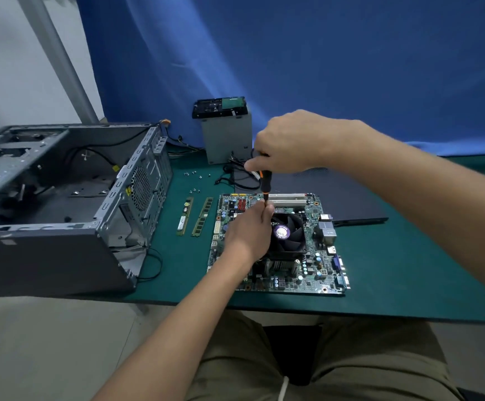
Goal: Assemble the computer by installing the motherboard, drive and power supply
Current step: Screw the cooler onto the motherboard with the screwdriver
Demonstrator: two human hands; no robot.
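Head view: left of the motherboard (313,264), an open grey computer case (47,256) lies on its side, with loose black cables (102,154) inside. The motherboard lies flat on the green mat (409,270); it is green, with a black fan (289,233) at its middle and white slots along its far edge. Over that far edge the right hand (290,143) grips the handle of an upright orange-and-black screwdriver (265,180), and the left hand (250,233) pinches its shaft. Behind the motherboard stands the power supply (227,140), with the drive (219,107) on top
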